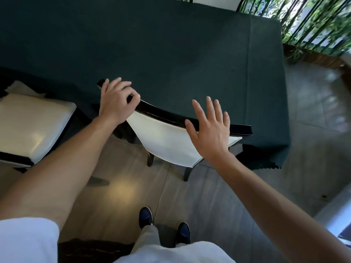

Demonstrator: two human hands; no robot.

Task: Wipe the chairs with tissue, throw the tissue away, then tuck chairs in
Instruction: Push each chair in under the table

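Daylight enters from the far right, behind the bamboo screen [311,21], where the leaves blow out to white and smear with motion blur. The dark green tablecloth [152,40] stays dim and flat. A warm glare patch sits on the floor tiles [121,188], and a soft sheen on the left chair seat [36,128]. Wide-angle distortion bends the frame edges.

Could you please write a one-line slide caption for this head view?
Left hand grips the white chair's black top rail at the dark green table; right hand open.
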